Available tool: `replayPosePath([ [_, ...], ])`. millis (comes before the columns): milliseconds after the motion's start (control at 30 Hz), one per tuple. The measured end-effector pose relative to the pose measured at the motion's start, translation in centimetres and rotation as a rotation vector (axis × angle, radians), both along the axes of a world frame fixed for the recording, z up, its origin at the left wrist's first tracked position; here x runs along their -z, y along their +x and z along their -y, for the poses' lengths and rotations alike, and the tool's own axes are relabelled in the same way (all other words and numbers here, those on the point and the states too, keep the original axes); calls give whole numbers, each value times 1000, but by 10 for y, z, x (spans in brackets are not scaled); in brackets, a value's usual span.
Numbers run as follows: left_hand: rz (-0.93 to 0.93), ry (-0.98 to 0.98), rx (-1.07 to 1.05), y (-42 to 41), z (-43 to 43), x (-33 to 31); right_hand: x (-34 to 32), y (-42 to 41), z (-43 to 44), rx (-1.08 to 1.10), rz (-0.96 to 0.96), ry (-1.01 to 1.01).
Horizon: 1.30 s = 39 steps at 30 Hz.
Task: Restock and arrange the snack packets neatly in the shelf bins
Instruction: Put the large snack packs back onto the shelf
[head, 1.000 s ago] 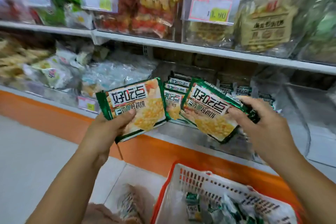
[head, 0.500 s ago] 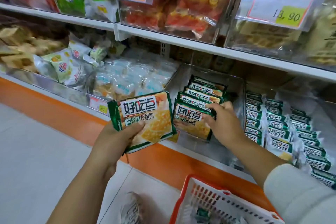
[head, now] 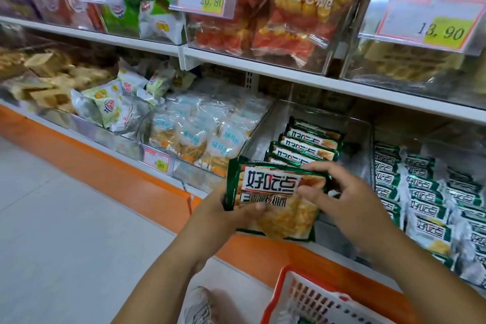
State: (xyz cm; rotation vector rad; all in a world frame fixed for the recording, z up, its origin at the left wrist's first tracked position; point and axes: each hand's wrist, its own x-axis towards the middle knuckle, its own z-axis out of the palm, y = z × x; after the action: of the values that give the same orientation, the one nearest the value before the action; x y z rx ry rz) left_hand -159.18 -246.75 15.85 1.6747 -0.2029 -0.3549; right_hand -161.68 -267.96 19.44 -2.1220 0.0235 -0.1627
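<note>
A green and yellow biscuit packet (head: pixel 273 200) is held upright at the front of a clear shelf bin (head: pixel 357 139). My left hand (head: pixel 231 216) grips its lower left edge. My right hand (head: pixel 339 194) holds its right side, fingers over the top corner. Behind it, a row of matching packets (head: pixel 307 147) stands in the same bin. The bin to the right holds several smaller green and white packets (head: pixel 426 192).
An orange and white basket (head: pixel 313 297) sits below at the shelf's orange base. Clear bags of snacks (head: pixel 205 134) fill the bin to the left. Price tags (head: pixel 426 21) hang on the upper shelf bins. A shoe (head: pixel 200 305) shows on the grey floor.
My right hand set its packet into the bin's row, then came over to the packet in my left hand. That packet moved right, in front of the bin.
</note>
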Motion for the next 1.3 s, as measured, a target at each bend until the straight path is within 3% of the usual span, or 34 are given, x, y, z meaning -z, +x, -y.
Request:
replayPosePath([
  [167,138,248,-113,10,1,17,-2,-4,19,277,280,-218],
  [333,213,407,-8,9,10,30,42,6,11,209,94,-509],
  [500,255,468,10,13,7,38,64,17,9,255,-72,-441],
  [667,296,511,-30,8,11,39,50,11,16,45,-187,-443],
  [733,333,493,-103,1,20,40,40,-13,21,-12,-48,-476],
  [800,377,482,-139,-13,34,42,36,-52,32,65,127,-308],
  [867,372,462,-60,-34,54,52,57,-97,55,261,177,-124],
  [1000,310,497,239,-80,109,97,152,-177,116,575,-172,-28],
  [1167,-24,683,570,-116,167,179,266,-237,167,547,-609,-92],
  [1300,-181,750,651,-123,194,237,296,-251,177,534,-684,-1],
])
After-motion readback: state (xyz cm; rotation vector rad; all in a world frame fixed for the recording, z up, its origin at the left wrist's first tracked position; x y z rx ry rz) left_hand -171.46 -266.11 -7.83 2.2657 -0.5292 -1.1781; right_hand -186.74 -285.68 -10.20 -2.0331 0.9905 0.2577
